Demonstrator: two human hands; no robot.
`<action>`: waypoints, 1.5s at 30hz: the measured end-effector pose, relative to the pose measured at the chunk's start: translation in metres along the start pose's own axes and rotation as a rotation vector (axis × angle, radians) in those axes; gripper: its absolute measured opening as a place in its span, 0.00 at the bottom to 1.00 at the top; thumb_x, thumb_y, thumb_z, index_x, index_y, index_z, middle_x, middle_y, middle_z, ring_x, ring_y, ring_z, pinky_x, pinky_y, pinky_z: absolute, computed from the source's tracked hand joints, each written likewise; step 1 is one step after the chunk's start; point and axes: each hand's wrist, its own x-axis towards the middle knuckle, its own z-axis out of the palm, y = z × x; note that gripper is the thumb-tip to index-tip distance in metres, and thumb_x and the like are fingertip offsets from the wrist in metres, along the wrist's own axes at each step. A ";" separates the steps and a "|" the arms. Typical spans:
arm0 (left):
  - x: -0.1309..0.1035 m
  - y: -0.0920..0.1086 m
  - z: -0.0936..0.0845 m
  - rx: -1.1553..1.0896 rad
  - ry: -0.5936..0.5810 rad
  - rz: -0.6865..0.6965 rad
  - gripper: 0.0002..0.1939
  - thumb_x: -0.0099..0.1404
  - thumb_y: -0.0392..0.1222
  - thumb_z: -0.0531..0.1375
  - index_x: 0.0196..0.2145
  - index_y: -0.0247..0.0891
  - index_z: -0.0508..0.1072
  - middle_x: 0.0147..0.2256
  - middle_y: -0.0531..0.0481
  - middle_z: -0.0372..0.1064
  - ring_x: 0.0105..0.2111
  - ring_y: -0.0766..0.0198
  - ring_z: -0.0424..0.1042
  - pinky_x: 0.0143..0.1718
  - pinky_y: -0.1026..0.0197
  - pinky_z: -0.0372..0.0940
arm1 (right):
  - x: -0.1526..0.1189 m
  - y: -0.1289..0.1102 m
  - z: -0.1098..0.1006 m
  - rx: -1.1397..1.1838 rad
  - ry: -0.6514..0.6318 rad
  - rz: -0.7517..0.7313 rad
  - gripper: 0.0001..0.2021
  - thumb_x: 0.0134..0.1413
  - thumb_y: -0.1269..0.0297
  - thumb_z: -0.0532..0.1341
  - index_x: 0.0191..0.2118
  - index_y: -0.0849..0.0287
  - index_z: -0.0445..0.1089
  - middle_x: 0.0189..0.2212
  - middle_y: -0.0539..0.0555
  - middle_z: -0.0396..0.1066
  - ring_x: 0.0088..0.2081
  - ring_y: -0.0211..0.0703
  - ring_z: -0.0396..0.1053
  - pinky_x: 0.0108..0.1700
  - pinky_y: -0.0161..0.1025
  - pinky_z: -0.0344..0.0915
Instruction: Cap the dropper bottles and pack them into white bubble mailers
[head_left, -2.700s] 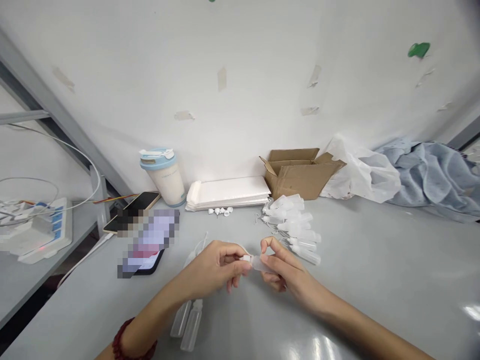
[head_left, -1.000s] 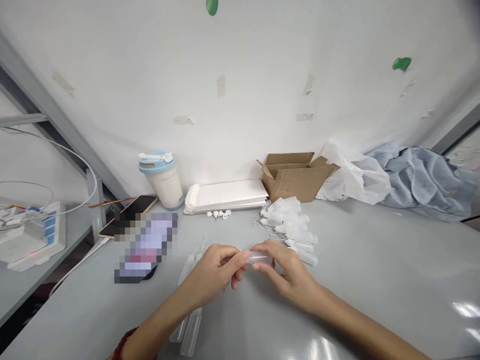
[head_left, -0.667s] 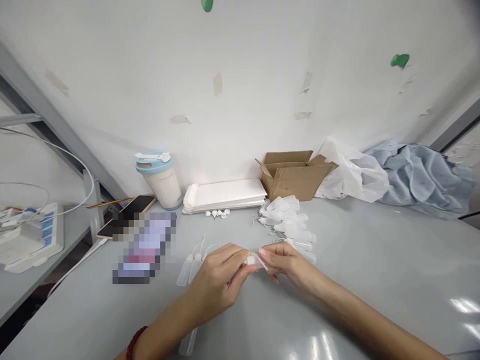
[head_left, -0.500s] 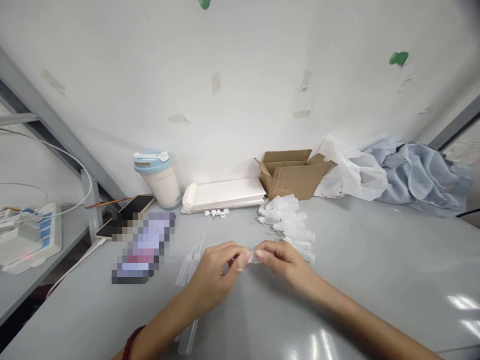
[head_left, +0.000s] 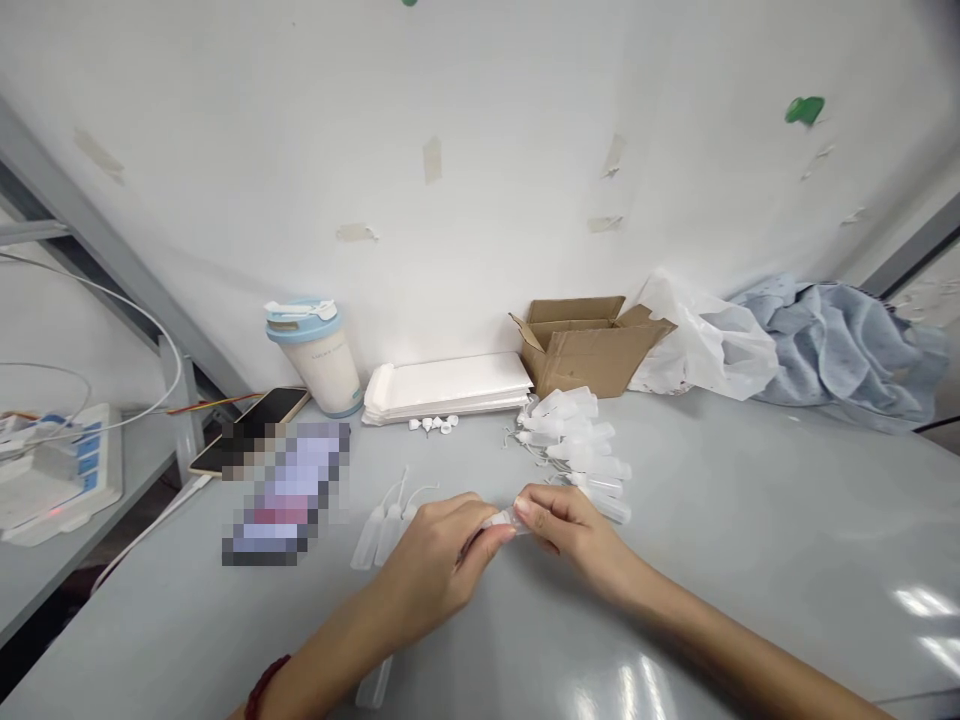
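Note:
My left hand [head_left: 454, 545] and my right hand [head_left: 566, 520] meet above the grey table, fingers closed on a small translucent plastic bottle [head_left: 517, 520]. Both thumbs press on it, and a whitish end shows at the left fingers; the rest is hidden. Left of my left hand lie several slim translucent bottles [head_left: 367, 538] with thin tails, partly covered by that hand. Another bottle [head_left: 375, 685] lies under my left forearm. Just beyond my right hand is a heap of similar bottles [head_left: 581, 440] with thin strands at their left ends.
Small white caps [head_left: 431, 424] lie before a stack of white envelopes [head_left: 450, 385]. Behind stand a lidded cup [head_left: 322, 365] and an open cardboard box [head_left: 592, 360]. A plastic bag [head_left: 697, 340] and blue cloth [head_left: 840, 350] sit at right, a dark phone [head_left: 262, 425] and pixelated object [head_left: 289, 490] at left.
My left fingers have closed further round the small bottle, and more of it shows between the hands. The left hand has shifted slightly, uncovering more of the bottles beside it.

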 end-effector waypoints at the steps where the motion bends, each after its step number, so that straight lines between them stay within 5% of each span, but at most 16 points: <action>1: 0.000 -0.002 0.001 0.036 0.004 0.030 0.16 0.68 0.40 0.49 0.23 0.37 0.65 0.22 0.53 0.59 0.23 0.66 0.58 0.26 0.64 0.53 | 0.001 0.001 0.000 0.039 -0.019 0.030 0.23 0.57 0.46 0.52 0.19 0.57 0.52 0.17 0.44 0.46 0.21 0.34 0.45 0.24 0.35 0.44; 4: 0.002 -0.005 0.002 0.064 0.015 0.030 0.14 0.68 0.41 0.49 0.27 0.36 0.68 0.23 0.52 0.61 0.24 0.66 0.60 0.27 0.64 0.55 | 0.004 0.000 0.001 0.013 -0.012 0.053 0.24 0.56 0.46 0.52 0.19 0.57 0.49 0.17 0.44 0.46 0.21 0.34 0.46 0.24 0.35 0.44; 7: 0.007 -0.010 -0.005 0.011 0.030 -0.079 0.12 0.67 0.44 0.51 0.32 0.37 0.70 0.28 0.50 0.67 0.28 0.65 0.66 0.29 0.65 0.60 | 0.005 -0.003 -0.002 -0.175 0.087 -0.047 0.20 0.60 0.50 0.50 0.23 0.59 0.60 0.19 0.47 0.55 0.23 0.36 0.53 0.26 0.35 0.50; 12: 0.025 -0.041 -0.023 0.223 0.199 -0.149 0.13 0.67 0.42 0.48 0.43 0.36 0.69 0.44 0.43 0.69 0.39 0.59 0.70 0.35 0.61 0.66 | 0.014 0.004 -0.033 -0.618 0.493 -0.320 0.15 0.62 0.56 0.49 0.38 0.59 0.67 0.29 0.53 0.70 0.27 0.41 0.64 0.28 0.36 0.59; 16: 0.047 -0.072 -0.030 0.299 0.154 -0.084 0.14 0.63 0.34 0.48 0.43 0.35 0.70 0.46 0.41 0.68 0.46 0.54 0.68 0.47 0.52 0.63 | 0.024 0.020 -0.069 -0.719 0.656 -0.368 0.17 0.62 0.55 0.48 0.45 0.61 0.65 0.37 0.60 0.69 0.37 0.50 0.65 0.39 0.45 0.62; 21: 0.065 -0.090 -0.024 0.371 0.065 -0.026 0.17 0.58 0.28 0.49 0.41 0.35 0.71 0.41 0.42 0.70 0.42 0.54 0.69 0.45 0.52 0.64 | 0.032 0.029 -0.089 -0.842 0.595 -0.415 0.15 0.62 0.61 0.47 0.48 0.61 0.65 0.33 0.59 0.68 0.37 0.51 0.64 0.41 0.47 0.62; 33: 0.065 -0.098 -0.027 0.435 0.004 -0.071 0.17 0.60 0.30 0.46 0.43 0.33 0.70 0.42 0.39 0.68 0.40 0.54 0.69 0.43 0.52 0.64 | 0.034 0.037 -0.090 -0.936 0.634 -0.432 0.14 0.59 0.71 0.51 0.48 0.57 0.66 0.40 0.60 0.64 0.44 0.53 0.61 0.44 0.50 0.62; 45: 0.058 -0.065 -0.029 0.370 -0.173 -0.148 0.16 0.59 0.30 0.50 0.37 0.36 0.76 0.35 0.42 0.71 0.36 0.54 0.70 0.39 0.56 0.63 | 0.025 0.022 -0.072 -0.920 0.649 -0.572 0.08 0.60 0.70 0.51 0.43 0.59 0.65 0.40 0.61 0.66 0.42 0.52 0.62 0.41 0.49 0.62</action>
